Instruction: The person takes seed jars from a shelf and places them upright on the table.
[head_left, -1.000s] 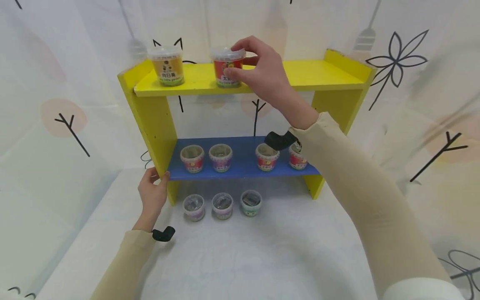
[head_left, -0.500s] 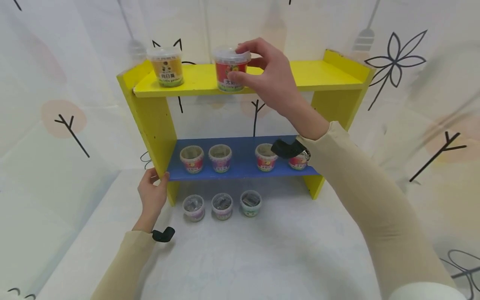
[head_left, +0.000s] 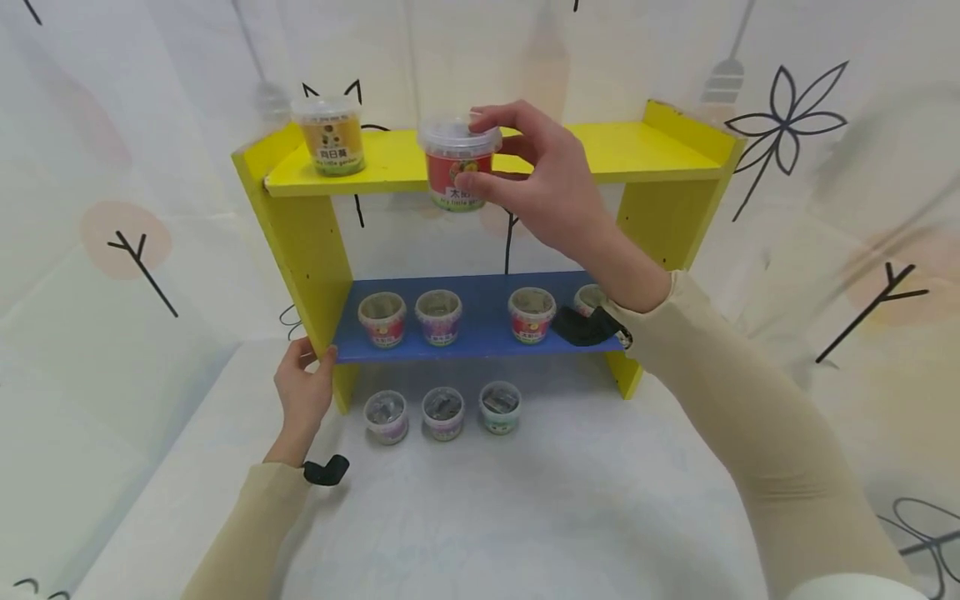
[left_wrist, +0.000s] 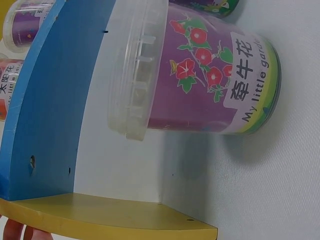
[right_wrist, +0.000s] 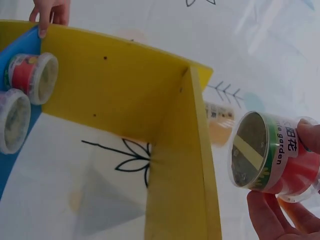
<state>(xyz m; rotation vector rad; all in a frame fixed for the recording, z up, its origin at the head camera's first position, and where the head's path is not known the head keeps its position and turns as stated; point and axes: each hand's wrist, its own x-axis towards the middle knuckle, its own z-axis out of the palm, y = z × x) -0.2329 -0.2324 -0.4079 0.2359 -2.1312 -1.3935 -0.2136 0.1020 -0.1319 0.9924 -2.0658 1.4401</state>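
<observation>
Head view: red cup (head_left: 446,173) pinched in the right hand (head_left: 553,179).

Indoors, rm. type unclear, printed backdrop (head_left: 465,58), yellow/blue shelf (head_left: 630,152) w/ tubs (head_left: 439,332)

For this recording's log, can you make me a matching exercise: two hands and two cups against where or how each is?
1. right hand
2. left hand
3. orange-labelled cup
4. pale green cup

A. on the white surface
B. holding a red-labelled cup
C. on the yellow top shelf
D. gripping the yellow side panel

Pairs: 1-B, 2-D, 3-C, 4-A
</observation>
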